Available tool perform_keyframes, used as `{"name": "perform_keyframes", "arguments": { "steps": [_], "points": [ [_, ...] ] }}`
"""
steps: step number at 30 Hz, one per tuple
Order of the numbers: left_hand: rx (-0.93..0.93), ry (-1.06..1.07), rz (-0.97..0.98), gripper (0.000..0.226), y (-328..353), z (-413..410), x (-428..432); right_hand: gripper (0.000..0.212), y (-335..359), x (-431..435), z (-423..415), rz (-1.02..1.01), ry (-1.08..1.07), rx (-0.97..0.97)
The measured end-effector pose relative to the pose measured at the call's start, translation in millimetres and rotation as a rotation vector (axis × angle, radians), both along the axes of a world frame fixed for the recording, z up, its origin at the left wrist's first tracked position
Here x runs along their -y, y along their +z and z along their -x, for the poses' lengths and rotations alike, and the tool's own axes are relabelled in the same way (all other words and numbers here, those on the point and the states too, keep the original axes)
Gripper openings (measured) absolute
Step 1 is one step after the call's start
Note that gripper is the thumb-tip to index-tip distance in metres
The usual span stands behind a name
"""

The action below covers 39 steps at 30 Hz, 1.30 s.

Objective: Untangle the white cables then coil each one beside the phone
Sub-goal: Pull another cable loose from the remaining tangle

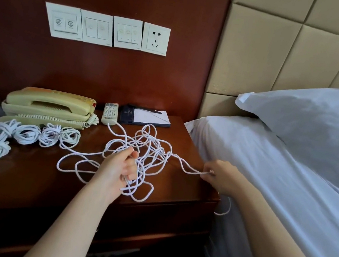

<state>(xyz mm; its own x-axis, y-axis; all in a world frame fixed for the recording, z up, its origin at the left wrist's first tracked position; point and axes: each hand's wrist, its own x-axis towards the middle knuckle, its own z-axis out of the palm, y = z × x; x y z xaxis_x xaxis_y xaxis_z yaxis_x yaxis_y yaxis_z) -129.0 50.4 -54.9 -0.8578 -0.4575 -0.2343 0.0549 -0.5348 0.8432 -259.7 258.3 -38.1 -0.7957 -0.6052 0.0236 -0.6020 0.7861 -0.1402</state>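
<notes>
Near the front-right edge of the surface [33, 173], left grip [119, 165] clutches the tangled cables [156, 148]; right grip [221, 177] pinches one strand.

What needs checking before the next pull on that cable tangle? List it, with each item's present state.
1. Left hand grips the tangle: ok.
2. Right hand pinches one strand stretched to the right: ok.
3. That strand runs knot-free into the tangle: cannot tell.
4. All cable lies on the nightstand: not ok, a loop hangs off its right edge.
5. Tangle is clear of the remote: not ok, a strand reaches its near end.
6. Finished coils by the phone are separate from the tangle: cannot tell.
</notes>
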Motion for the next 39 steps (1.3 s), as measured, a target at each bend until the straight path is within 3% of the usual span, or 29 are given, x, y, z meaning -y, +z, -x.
{"name": "perform_keyframes", "arguments": {
  "steps": [3, 6, 9, 12, 16, 19, 22, 28, 32, 36, 39],
  "points": [
    [-0.002, -0.001, -0.021, 0.035, -1, 0, 2, 0.025, 13, 2, -1, 0.165, -0.047, -0.078],
    [-0.018, -0.026, -0.017, 0.036, -1, 0, 6, 0.043, 41, 0, -11, 0.296, 0.027, 0.003],
    [-0.020, -0.053, -0.018, 0.037, -3, 0, 9, 0.034, 69, -1, -29, 0.452, 0.130, 0.244],
    [-0.028, -0.062, -0.018, 0.036, -8, 1, 13, 0.023, 79, 11, -35, 0.810, 0.240, 0.497],
    [-0.049, -0.092, -0.005, 0.037, -6, 2, 14, 0.026, 65, 48, -21, 1.111, 0.111, 0.378],
    [-0.075, -0.092, -0.012, 0.037, -5, 4, 17, 0.021, 47, 73, -19, 1.248, 0.049, 0.435],
    [-0.113, -0.070, -0.027, 0.037, -4, 8, 18, 0.015, 25, 94, -23, 1.132, 0.088, 0.455],
    [-0.209, -0.014, 0.054, 0.038, 18, 5, 29, 0.047, -9, 124, -54, 0.692, 0.224, 0.445],
    [-0.202, 0.032, 0.129, 0.036, 28, -10, 42, 0.049, -14, 130, -66, 0.622, 0.264, 0.408],
    [-0.257, 0.074, 0.119, 0.037, 35, -34, 57, 0.066, -28, 134, -68, 0.187, 0.269, 0.107],
    [-0.214, 0.072, 0.141, 0.038, 31, -51, 60, 0.074, -36, 138, -64, 0.044, 0.266, -0.032]
  ]
}}
